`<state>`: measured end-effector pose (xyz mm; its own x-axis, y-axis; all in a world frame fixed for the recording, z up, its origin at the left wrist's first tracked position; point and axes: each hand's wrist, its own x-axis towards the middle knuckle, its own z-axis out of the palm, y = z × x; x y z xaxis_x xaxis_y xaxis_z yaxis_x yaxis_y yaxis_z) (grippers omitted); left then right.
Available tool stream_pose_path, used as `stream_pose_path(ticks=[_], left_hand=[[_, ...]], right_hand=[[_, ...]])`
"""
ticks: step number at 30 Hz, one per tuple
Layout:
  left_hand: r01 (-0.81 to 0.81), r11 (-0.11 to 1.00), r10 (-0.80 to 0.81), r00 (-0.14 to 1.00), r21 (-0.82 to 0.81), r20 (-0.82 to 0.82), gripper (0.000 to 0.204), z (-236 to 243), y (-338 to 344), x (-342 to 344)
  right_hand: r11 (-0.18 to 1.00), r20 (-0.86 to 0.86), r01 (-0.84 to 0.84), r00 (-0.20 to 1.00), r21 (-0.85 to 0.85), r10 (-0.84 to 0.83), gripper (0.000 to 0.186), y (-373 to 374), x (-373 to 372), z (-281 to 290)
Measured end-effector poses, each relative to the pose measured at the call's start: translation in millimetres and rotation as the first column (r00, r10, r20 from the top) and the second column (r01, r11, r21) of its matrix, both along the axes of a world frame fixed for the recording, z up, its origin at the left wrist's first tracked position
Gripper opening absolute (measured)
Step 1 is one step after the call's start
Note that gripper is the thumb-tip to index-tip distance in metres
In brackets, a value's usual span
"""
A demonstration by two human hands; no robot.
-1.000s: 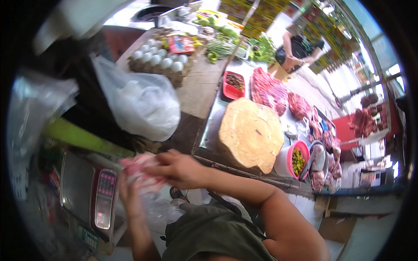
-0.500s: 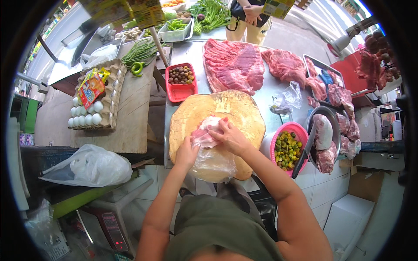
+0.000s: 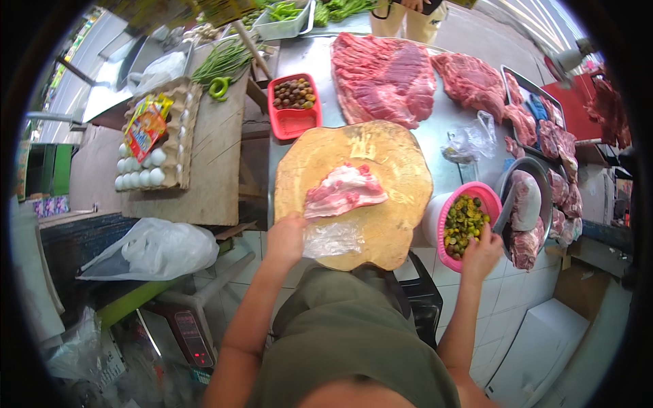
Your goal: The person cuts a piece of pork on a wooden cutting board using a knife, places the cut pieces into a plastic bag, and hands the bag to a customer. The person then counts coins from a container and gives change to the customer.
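A slab of pale, fatty raw meat [image 3: 347,192] lies on the round wooden chopping block [image 3: 401,160]. Just below it a clear plastic bag [image 3: 335,238] rests partly under its near edge. My left hand [image 3: 285,238] is closed at the left end of this bag, its fingertips partly hidden. At the right, my right hand [image 3: 482,253] is closed around the handle of a knife [image 3: 505,212], whose blade leans against a metal bowl [image 3: 543,204]. The handle itself is covered by my fingers. Beside that hand, a pink basket [image 3: 437,228] holds cut green citrus [image 3: 466,221].
Large raw meat slabs [image 3: 384,81] lie at the back of the metal table [image 3: 313,54]. A red divided tray [image 3: 298,123] stands behind the block. Egg cartons [image 3: 182,129] sit on the left board. A black stool [image 3: 423,299] is by my legs.
My right hand has left the meat and moved right to the knife. The meat now lies flat on the block. My left hand stays near the plastic bag; the view has shifted slightly.
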<state>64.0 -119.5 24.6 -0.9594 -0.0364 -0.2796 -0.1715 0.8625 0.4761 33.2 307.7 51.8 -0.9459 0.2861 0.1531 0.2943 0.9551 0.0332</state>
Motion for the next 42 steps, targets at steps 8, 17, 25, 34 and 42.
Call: stream_pose_path(ticks=[8,17,25,34,42], left_hand=[[0.294,0.948,-0.242,0.913,-0.119,0.330,0.017,-2.5,-28.0,20.8],[0.245,0.953,-0.265,0.959,-0.176,-0.103,0.028,-16.9,-103.5,34.5],[0.231,0.971,-0.212,0.951,0.059,-0.225,0.053,-42.4,5.3,14.0],[0.082,0.988,-0.018,0.903,0.130,-0.429,0.057,-62.4,-2.4,4.5],[0.244,0.922,-0.134,0.930,0.301,-0.343,0.064,-59.3,-25.8,-32.7]], right_hand=[[0.969,0.086,0.228,0.972,-0.090,-0.221,0.071,49.9,24.9,-47.8],[0.800,-0.242,0.033,0.945,-0.599,-0.220,0.064,35.1,46.6,-33.9],[-0.136,0.113,0.111,0.993,-0.984,-0.012,0.047,-141.4,70.9,16.9],[0.570,0.072,-0.271,0.859,-0.776,0.506,0.064,-225.6,84.4,-6.0],[0.692,0.225,-0.320,0.787,-0.647,0.575,0.070,-244.2,92.9,-20.5]])
